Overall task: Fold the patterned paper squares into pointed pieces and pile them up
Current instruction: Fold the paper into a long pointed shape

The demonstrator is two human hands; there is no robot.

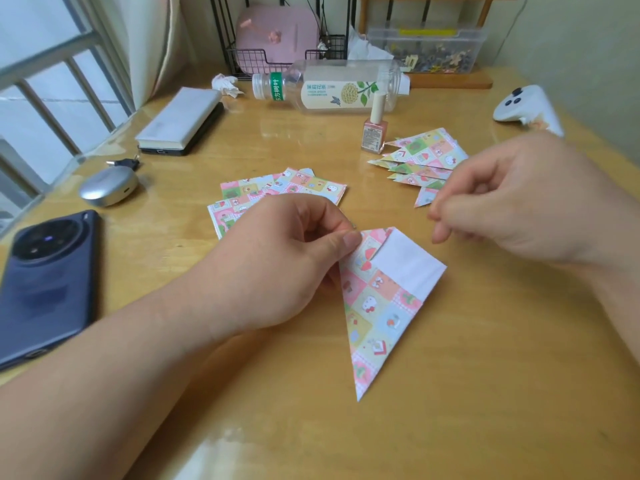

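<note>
The folded pointed piece (379, 306) lies on the wooden table (502, 358), right in the middle and close in front of the person. Its long axis runs away from them, leaning a little to the right. The sharp tip points back towards them, and the wide far end shows a plain white flap.

The left hand (287, 261) pinches the piece's far left corner between thumb and forefinger. The right hand (519, 202) hangs just above the table beyond the piece, blurred, with its fingers loosely curled and nothing in them that I can see.

Behind the left hand the flat patterned squares (277, 190) lie fanned out. The pile of finished pointed pieces (426, 159) is to the right, partly under the right hand, with tips pointing left. An upright nail polish bottle (374, 128) stands just beside it.

Further back:
- A clear plastic drink bottle (332, 86) lies on its side, cap to the left.
- A clear plastic bin (427, 50) holds a jumble of small dark and pale bits.
- A black wire basket (263, 62) holds something pink.

A dark phone (48, 282) rests at the left edge, face down.
</note>
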